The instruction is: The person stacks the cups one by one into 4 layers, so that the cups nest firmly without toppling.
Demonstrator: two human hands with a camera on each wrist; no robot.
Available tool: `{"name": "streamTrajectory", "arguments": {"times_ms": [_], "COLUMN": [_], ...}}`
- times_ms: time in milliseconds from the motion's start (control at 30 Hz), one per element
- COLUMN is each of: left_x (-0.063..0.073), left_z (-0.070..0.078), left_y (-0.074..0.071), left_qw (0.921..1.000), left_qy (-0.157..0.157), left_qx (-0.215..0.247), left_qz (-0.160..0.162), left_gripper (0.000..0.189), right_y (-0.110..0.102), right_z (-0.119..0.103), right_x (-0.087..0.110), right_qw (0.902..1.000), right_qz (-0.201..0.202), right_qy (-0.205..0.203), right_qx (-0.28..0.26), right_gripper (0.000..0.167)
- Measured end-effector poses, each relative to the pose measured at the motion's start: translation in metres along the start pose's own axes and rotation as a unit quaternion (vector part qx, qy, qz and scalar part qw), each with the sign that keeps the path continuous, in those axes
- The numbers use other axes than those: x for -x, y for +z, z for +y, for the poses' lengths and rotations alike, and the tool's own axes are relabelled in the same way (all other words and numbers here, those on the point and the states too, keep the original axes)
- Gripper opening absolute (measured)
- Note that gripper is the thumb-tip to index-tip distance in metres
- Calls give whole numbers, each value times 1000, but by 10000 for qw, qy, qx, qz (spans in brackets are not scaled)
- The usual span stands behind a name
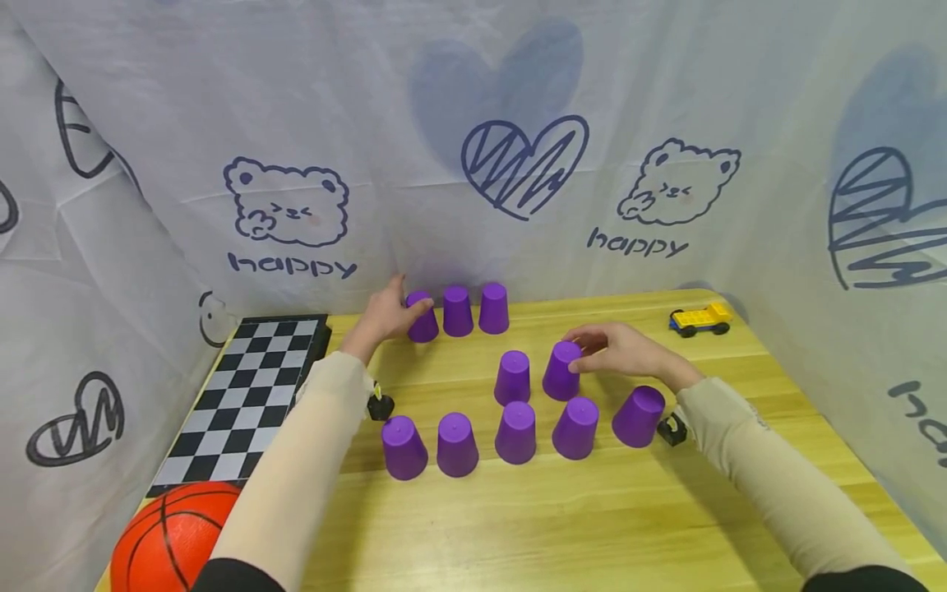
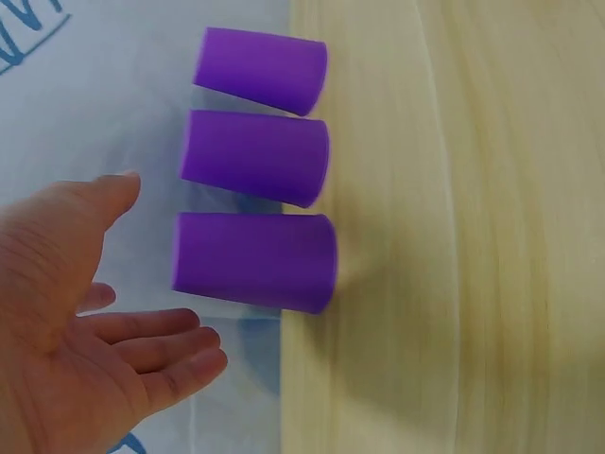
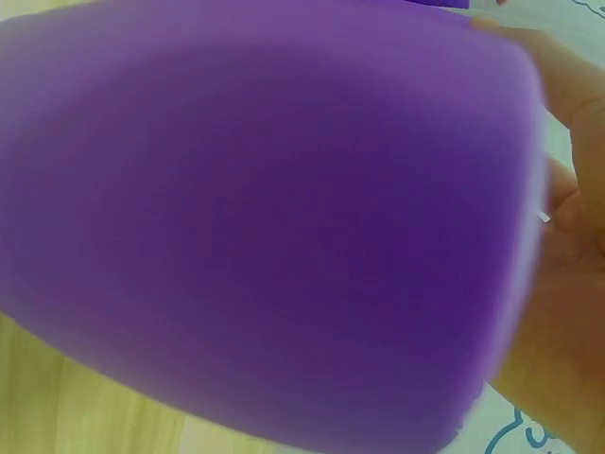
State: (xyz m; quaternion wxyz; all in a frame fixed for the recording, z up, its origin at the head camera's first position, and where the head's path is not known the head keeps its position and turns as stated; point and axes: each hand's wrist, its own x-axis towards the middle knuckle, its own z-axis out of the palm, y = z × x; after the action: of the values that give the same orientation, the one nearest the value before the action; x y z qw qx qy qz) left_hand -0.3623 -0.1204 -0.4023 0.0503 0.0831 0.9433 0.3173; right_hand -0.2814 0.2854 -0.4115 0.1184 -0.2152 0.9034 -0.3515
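Upside-down purple cups stand in three rows in the head view. My left hand point(image 1: 386, 316) is beside the leftmost cup point(image 1: 422, 319) of the back row. The left wrist view shows its fingers point(image 2: 180, 378) spread and apart from that cup. My right hand point(image 1: 620, 352) holds the right cup point(image 1: 561, 374) of the middle row, thumb on its near side and fingers behind; its mate point(image 1: 513, 378) stands just left. In the right wrist view, a large near cup point(image 3: 284, 227) hides most of the fingers.
A front row of several cups, including a rightmost cup point(image 1: 639, 418), crosses the wooden table point(image 1: 518, 534). A checkered board point(image 1: 244, 395) and an orange basketball point(image 1: 173, 534) lie at left. A yellow toy truck point(image 1: 699, 319) is at back right. Printed cloth point(image 1: 414, 99) hangs behind.
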Motion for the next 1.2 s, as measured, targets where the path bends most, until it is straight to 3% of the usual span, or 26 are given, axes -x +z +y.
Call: {"name": "streamTrajectory", "arguments": {"times_ms": [233, 533, 833, 1200], "left_x": [19, 47, 83, 126], "left_z": [0, -7, -4, -6], "left_y": [-18, -36, -26, -9], "left_qw": [9996, 9969, 9931, 9903], "left_qy": [108, 134, 499, 789], "left_qx": [237, 552, 849, 976], "left_qz": [65, 535, 632, 597], "left_gripper": [92, 86, 81, 57], "right_y": [-7, -18, -21, -13], "right_z": [-5, -20, -30, -35], "right_x": [-5, -25, -48, -71], "right_qw": [9997, 9987, 9976, 9951], "right_qz": [218, 430, 652, 955], "right_qy": [-27, 187, 176, 238], "right_qx": [128, 220, 146, -31], "right_gripper": [54, 57, 51, 54]}}
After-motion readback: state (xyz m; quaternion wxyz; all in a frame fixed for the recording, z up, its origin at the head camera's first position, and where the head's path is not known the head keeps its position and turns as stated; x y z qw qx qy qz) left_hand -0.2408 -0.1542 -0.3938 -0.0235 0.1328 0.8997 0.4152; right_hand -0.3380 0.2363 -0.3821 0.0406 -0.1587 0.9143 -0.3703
